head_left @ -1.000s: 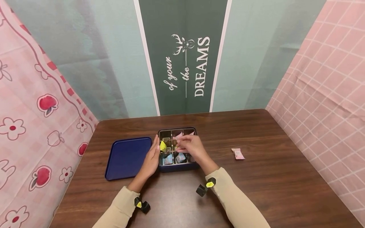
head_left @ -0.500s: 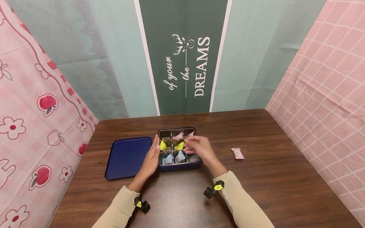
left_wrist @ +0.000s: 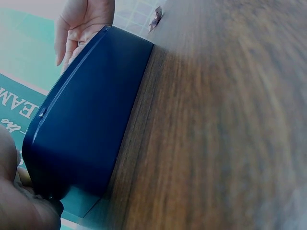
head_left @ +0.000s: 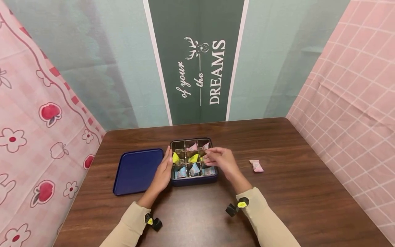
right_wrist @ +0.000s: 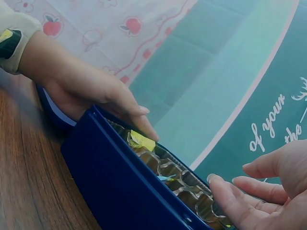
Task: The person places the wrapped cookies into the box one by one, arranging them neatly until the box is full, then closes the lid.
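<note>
A dark blue tin (head_left: 194,181) stands on the table with a compartmented plastic insert. In the head view it holds wrapped candies: pink candies (head_left: 192,147) at the back, yellow candies (head_left: 193,158) across the middle and blue candies (head_left: 195,169) in front. The back left compartment shows no candy. My left hand (head_left: 163,171) rests along the tin's left side, fingers straight. Over the middle right compartment hovers my right hand (head_left: 220,160), its fingers loosely bent; the right wrist view (right_wrist: 268,191) shows nothing between them. Those fingers partly hide a yellow candy (head_left: 202,159).
The blue lid (head_left: 138,171) lies flat left of the tin. One pink wrapped candy (head_left: 256,166) lies on the brown wooden table (head_left: 296,206) to the right. Fabric hangs behind the table and at both sides.
My right hand has moved right, from the middle compartment to the middle right one. The central yellow candy and the front right blue candy are now uncovered. My left hand stays put.
</note>
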The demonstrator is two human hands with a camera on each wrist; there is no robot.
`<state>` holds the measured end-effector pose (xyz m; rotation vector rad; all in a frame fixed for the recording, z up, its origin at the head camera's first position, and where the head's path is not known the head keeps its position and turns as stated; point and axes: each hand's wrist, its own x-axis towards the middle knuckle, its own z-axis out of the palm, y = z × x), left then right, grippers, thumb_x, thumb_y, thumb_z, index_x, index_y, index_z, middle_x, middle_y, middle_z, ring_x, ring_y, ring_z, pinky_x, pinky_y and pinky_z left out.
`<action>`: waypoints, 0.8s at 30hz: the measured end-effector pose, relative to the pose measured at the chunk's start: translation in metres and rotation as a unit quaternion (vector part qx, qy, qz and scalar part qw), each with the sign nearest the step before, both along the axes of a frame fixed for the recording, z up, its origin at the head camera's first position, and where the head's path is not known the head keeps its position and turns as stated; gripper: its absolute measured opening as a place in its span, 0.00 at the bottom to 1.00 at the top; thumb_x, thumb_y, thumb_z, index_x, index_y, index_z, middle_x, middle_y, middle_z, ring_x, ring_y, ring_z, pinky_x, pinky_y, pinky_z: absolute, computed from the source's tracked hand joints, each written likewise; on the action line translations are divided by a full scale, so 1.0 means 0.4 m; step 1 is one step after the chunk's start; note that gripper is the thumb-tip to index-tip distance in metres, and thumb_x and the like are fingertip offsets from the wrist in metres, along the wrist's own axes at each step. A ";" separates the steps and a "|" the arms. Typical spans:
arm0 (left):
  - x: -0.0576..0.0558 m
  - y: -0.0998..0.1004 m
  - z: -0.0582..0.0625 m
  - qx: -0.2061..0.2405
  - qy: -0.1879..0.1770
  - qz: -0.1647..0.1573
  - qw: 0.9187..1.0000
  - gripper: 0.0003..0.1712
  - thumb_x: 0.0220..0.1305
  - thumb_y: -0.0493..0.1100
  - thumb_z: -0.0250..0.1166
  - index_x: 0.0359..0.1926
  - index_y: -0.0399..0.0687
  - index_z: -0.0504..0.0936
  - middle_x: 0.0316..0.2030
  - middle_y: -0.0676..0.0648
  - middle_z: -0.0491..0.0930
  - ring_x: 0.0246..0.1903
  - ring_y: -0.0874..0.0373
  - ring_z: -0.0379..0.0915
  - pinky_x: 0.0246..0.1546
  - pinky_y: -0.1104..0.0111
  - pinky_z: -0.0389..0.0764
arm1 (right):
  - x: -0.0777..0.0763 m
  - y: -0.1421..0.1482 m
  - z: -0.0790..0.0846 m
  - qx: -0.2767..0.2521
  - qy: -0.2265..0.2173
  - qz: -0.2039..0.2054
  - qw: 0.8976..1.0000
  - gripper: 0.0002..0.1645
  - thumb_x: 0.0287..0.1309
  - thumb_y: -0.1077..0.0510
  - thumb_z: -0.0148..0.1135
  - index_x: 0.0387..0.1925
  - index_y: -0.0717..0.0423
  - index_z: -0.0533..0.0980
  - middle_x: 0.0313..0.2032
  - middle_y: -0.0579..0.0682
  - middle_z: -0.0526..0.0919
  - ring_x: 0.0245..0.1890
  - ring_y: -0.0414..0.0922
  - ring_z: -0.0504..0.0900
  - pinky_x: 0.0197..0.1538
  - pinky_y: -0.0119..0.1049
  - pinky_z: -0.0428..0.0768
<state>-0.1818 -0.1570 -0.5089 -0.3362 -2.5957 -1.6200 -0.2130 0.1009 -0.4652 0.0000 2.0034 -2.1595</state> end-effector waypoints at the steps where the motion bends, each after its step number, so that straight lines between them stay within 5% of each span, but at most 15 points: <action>1: 0.000 -0.001 -0.001 -0.002 0.000 0.001 1.000 0.30 0.85 0.44 0.36 0.79 0.36 0.46 0.81 0.41 0.37 0.79 0.44 0.33 0.74 0.42 0.44 | 0.000 0.002 0.000 0.001 0.000 0.001 1.000 0.19 0.68 0.64 0.63 0.54 0.75 0.78 0.43 0.73 0.84 0.30 0.46 0.88 0.40 0.41 0.87; 12: 0.001 -0.001 0.002 -0.006 -0.002 0.002 1.000 0.31 0.85 0.46 0.36 0.79 0.35 0.48 0.81 0.42 0.37 0.79 0.44 0.34 0.73 0.42 0.46 | 0.004 0.065 0.014 -0.002 0.003 -0.023 1.000 0.20 0.69 0.63 0.63 0.54 0.76 0.77 0.43 0.72 0.84 0.33 0.46 0.88 0.41 0.42 0.87; 24: 0.002 0.000 -0.001 -0.006 0.002 0.005 1.000 0.29 0.85 0.44 0.37 0.78 0.34 0.51 0.81 0.42 0.37 0.79 0.43 0.34 0.73 0.42 0.46 | 0.005 0.218 0.021 0.031 0.017 -0.062 0.997 0.24 0.71 0.55 0.63 0.56 0.72 0.76 0.45 0.66 0.86 0.36 0.45 0.90 0.45 0.39 0.85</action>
